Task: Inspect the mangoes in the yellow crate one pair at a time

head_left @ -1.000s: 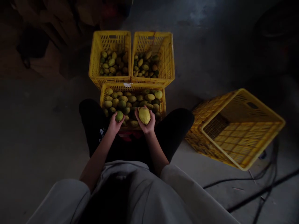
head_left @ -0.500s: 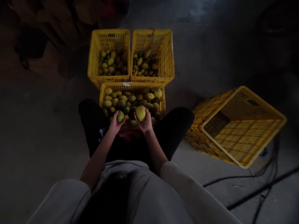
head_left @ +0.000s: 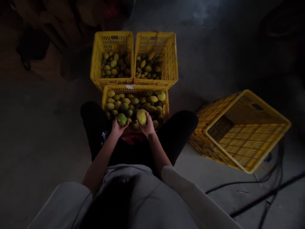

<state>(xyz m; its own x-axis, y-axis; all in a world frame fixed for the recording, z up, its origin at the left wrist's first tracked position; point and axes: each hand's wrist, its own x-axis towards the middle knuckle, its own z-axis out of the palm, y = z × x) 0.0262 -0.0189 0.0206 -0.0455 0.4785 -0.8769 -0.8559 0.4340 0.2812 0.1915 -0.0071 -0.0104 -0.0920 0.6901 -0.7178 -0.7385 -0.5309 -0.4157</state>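
Green fruit (head_left: 122,120): sits in the left hand, over the near edge of the near crate, left of the yellow fruit.
Yellow fruit (head_left: 142,117): sits in the right hand, over the same edge; a gap parts it from the green one, and it is paler.
Left hand (head_left: 116,129): half open, cupped under the green fruit, thumb on its left side, fingertips on its right.
Right hand (head_left: 148,128): half open, cupped round the yellow fruit, thumb on its right side, fingers on its left.
Near crate (head_left: 152,87): yellow plastic, between the knees, with fruit (head_left: 134,101) of green to dull yellow spread across it; whether the held ones touch these, I cannot tell.
Scrap (head_left: 130,86): white, on the far rim of the near crate, about midway along.
Far left crate (head_left: 92,60): yellow, slatted, just beyond the near crate, fruit heaped low inside.
Far right crate (head_left: 176,60): same kind, close beside it, also part filled.
Right crate (head_left: 254,135): yellow, well apart on the right, set askew, slatted inner walls showing.
Cables (head_left: 271,190): dark, on the floor (head_left: 43,143), near side of the right crate.
Clothing: black trousers (head_left: 179,132), pale shirt (head_left: 164,200).
Far left corner: too dark to make out.
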